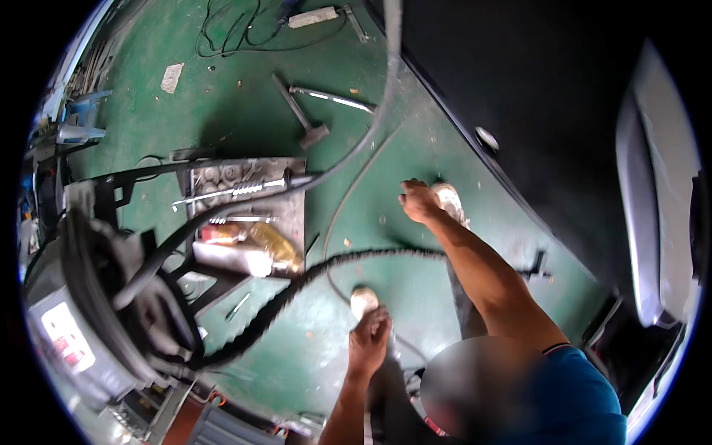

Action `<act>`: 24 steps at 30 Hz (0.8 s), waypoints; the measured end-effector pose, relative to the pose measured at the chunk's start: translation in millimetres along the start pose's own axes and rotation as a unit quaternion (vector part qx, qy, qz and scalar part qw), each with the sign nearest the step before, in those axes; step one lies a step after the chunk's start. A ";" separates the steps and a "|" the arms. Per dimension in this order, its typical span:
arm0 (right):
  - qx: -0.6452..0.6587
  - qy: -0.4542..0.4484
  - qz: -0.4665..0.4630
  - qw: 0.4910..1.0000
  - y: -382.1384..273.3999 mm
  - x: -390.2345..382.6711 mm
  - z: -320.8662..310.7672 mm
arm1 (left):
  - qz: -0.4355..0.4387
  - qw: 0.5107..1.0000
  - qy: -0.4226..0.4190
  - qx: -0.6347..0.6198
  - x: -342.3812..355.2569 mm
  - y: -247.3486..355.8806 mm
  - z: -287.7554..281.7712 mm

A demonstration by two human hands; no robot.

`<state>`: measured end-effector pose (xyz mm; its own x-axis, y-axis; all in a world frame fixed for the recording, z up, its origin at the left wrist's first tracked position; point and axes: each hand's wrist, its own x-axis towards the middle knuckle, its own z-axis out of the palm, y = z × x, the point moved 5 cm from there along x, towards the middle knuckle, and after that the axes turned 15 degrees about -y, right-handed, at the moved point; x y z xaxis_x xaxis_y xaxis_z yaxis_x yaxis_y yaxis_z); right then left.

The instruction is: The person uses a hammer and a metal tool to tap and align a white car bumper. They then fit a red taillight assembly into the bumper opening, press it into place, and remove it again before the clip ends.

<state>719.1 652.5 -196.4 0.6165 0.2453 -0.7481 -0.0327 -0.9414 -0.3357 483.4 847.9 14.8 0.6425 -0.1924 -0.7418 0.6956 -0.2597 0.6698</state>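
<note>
My right hand (420,200) is held out ahead, its fingers curled; any thing inside it is hidden. Closer to me, my left hand (370,335) is also closed, above my left shoe (363,301). A black wrapped cable (371,254) runs from the grey machine (81,348) at the left and passes behind my right forearm. Beyond my forearm lies a black handled piece (539,267). From the top edge a thick grey hose (348,156) curves down to the machine, touching neither hand. My right shoe (449,199) shows next to my right hand.
A tool tray (297,167) holds a long metal rod tool (237,190) and a yellowish bottle (276,246). A hammer (298,115) and metal bar (334,99) lie on the green floor. A power strip (313,17) lies farther off. A dark vehicle body (512,96) borders the right.
</note>
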 end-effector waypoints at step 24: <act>-0.176 0.257 -0.428 0.849 -180.2 279.2 -114.2 | 0.033 0.986 0.066 -0.149 427.5 -79.2 -77.7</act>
<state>986.9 864.2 -279.4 0.5605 0.8258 0.0622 0.7809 -0.5020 -0.3717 727.9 859.7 -352.8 0.7116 -0.0695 -0.6992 0.7023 0.0419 0.7106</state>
